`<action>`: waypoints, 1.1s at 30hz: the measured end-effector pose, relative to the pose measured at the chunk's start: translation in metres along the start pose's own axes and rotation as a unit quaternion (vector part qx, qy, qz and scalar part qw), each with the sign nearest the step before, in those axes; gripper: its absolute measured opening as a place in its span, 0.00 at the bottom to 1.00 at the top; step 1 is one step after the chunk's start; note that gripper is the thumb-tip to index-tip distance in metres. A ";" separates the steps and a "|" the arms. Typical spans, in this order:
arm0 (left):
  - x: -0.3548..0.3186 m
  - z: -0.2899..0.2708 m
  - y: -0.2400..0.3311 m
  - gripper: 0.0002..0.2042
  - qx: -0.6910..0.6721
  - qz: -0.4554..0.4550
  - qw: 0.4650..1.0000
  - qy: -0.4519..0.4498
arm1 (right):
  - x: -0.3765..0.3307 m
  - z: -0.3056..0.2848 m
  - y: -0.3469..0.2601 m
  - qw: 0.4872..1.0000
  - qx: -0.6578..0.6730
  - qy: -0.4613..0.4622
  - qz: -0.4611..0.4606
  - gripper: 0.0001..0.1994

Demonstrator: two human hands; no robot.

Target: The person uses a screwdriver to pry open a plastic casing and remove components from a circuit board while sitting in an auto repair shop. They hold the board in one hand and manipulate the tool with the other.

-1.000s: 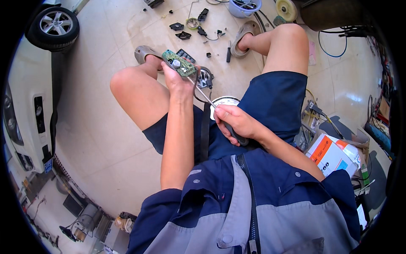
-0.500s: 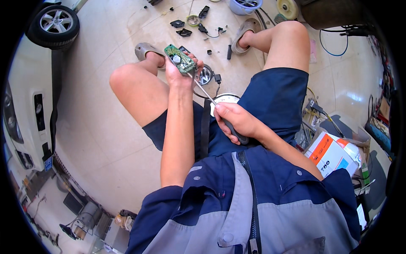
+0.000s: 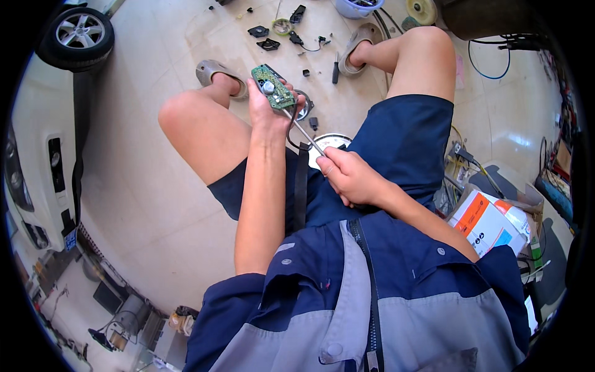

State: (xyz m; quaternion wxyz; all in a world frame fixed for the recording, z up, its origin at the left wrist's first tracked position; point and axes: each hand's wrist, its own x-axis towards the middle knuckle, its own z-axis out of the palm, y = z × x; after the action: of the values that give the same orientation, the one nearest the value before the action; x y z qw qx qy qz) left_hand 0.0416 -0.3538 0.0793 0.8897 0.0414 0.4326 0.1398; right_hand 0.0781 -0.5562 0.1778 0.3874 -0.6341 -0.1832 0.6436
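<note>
My left hand (image 3: 268,111) is closed round a green circuit board (image 3: 265,79) with a round silver part on its face. A dark housing edge shows behind the board, and a black cable hangs from its near end. In my right hand (image 3: 354,177) is a screwdriver (image 3: 308,136), its long metal shaft pointing up and left. The shaft's tip meets the board's near end; the exact contact is too small to make out. My fingers cover most of the screwdriver's handle. Beneath, between my legs, lies a round white dial-like thing (image 3: 328,144), partly hidden.
Several black plastic parts (image 3: 268,44) and a second screwdriver (image 3: 335,69) lie on the tiled floor ahead. A lavender bucket (image 3: 356,8) stands beyond them. A white car bumper (image 3: 43,149) and a wheel (image 3: 80,32) are at left. An orange-and-white box (image 3: 486,223) sits at right.
The circuit board has shifted slightly right and tilted in my left hand. My right hand has turned over the screwdriver's handle, hiding more of it. The shaft still reaches the board.
</note>
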 end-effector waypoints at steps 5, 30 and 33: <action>0.004 -0.005 0.000 0.33 0.058 0.026 0.996 0.058 | 0.007 -0.001 0.009 1.000 0.024 -0.008 0.010 0.16; 0.027 -0.027 -0.005 0.25 0.367 0.117 0.914 0.124 | 0.004 -0.037 -0.021 0.984 0.093 -0.081 0.127 0.17; 0.018 -0.018 -0.010 0.25 0.384 0.102 0.908 0.131 | 0.003 -0.040 -0.018 0.983 0.105 -0.084 0.127 0.18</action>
State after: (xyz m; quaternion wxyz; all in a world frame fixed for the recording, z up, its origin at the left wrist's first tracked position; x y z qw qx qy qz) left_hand 0.0405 -0.3590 0.0523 0.7213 0.4056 0.5586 0.0568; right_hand 0.1213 -0.5527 0.1833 0.3503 -0.5513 -0.0643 0.7545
